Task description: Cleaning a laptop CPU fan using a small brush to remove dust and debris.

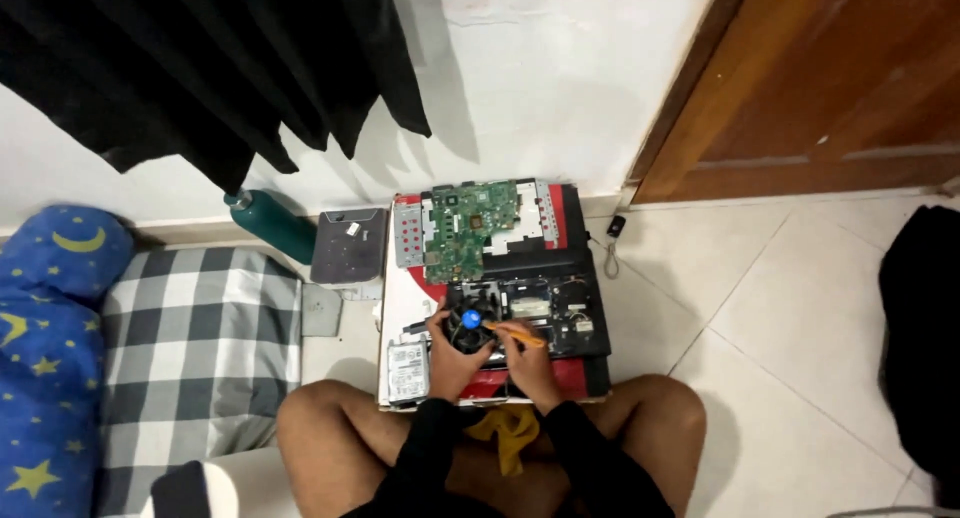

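The left hand [450,353] rests on the near left part of the opened laptop [560,308], its fingers curled narrow around the black fan [470,330], with the thumb beside a small blue round piece [471,319] at the fan's middle. The right hand [525,358] lies just right of it, fingers pinched shut around an orange-handled tool [515,332] whose tip points left at the blue piece; whether they touch, I cannot tell. The laptop sits on the floor between the person's knees. A green board [465,228] lies on the far half, and a silver drive [408,370] lies near the left hand. Far left stand a teal bottle [272,223] and a grey flat part [348,244]. A yellow cloth [508,433] lies on the lap.
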